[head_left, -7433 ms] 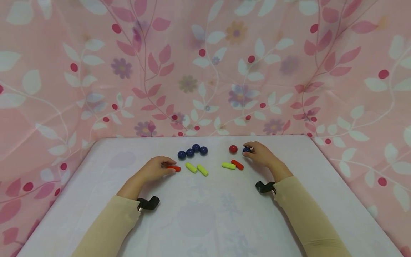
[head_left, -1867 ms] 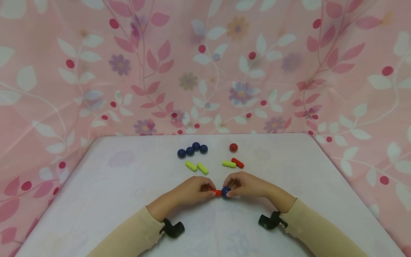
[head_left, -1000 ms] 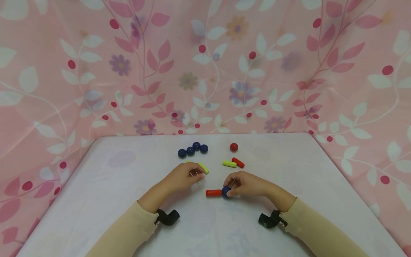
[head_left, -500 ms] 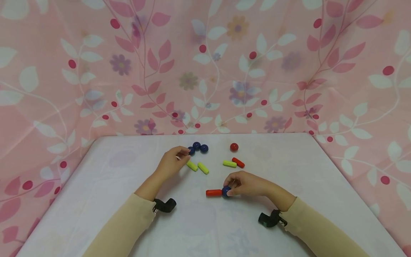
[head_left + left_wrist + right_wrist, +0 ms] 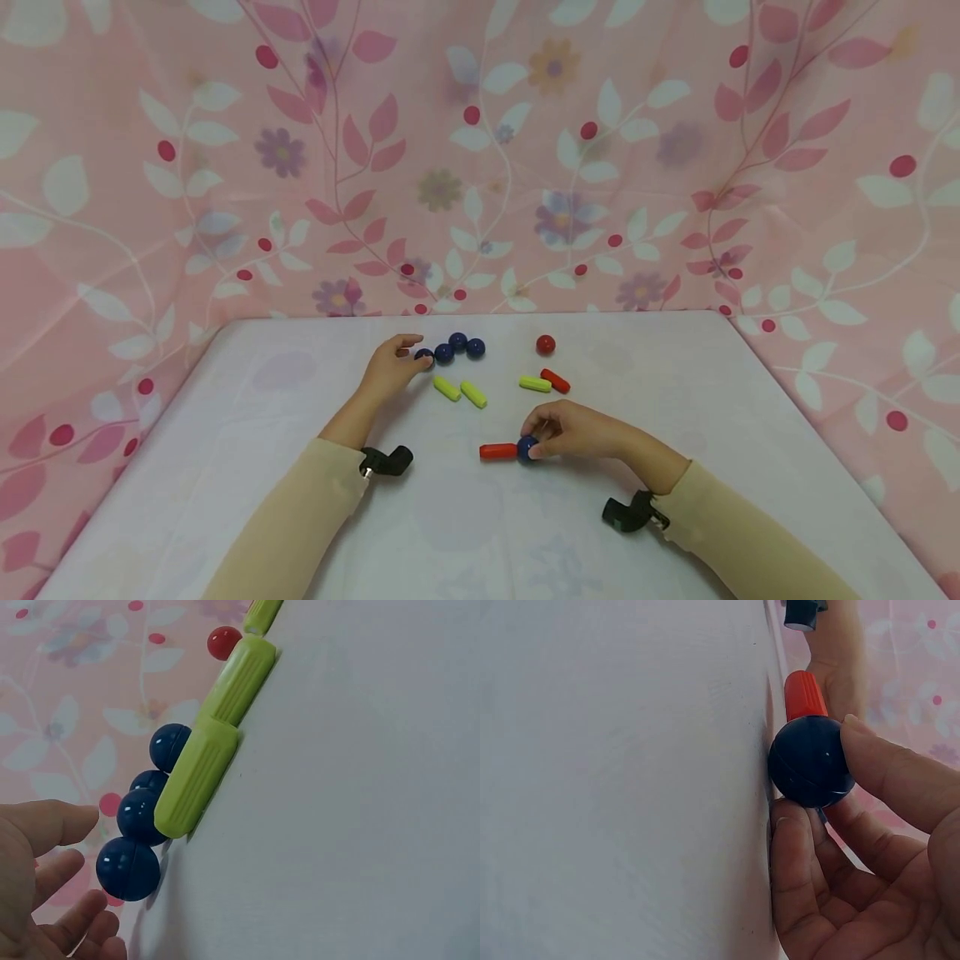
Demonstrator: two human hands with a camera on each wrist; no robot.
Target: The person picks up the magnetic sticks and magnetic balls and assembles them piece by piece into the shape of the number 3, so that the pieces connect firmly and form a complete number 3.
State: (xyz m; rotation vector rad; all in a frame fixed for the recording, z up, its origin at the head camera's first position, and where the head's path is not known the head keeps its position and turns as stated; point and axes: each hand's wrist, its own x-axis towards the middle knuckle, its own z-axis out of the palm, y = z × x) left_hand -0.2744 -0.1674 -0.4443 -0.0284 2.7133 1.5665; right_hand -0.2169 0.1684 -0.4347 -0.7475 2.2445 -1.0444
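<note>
reach, likely: left hand (image 5: pixel 389 367) splayed by blue ball (image 5: pixel 127 868), pinch needed; right hand (image 5: pixel 573 429) gripped second ball (image 5: pixel 808 759) touching red stick (image 5: pixel 497 452).

In the head view, the end blue ball (image 5: pixel 128 868) is partly covered by the left hand (image 5: pixel 386 368), and the gripped blue ball (image 5: pixel 523 446) by the right hand (image 5: pixel 577 431). The sleeves (image 5: pixel 292 521) and the table (image 5: pixel 480 550) are cut off by the bottom edge. In the left wrist view, the left hand is cropped at the left, one middle blue ball (image 5: pixel 148 780) is largely masked by its neighbours, and the farthest green stick (image 5: pixel 262 613) is clipped at the top. In the right wrist view, one end of the red stick (image 5: pixel 805 696) is hidden.
</note>
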